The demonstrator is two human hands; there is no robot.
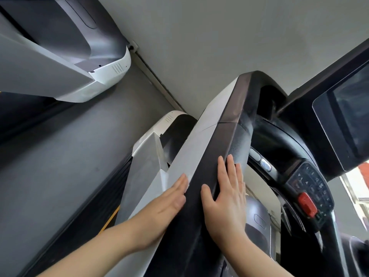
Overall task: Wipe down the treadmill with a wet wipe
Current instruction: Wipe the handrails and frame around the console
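left hand [169, 202] flat on treadmill arm [217, 140] | right hand [227, 198] flat, fingers straight | no legible writing

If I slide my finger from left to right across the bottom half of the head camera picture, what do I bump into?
Grey floor → left hand → black upright → right hand → silver buttons → red stop button → screen.
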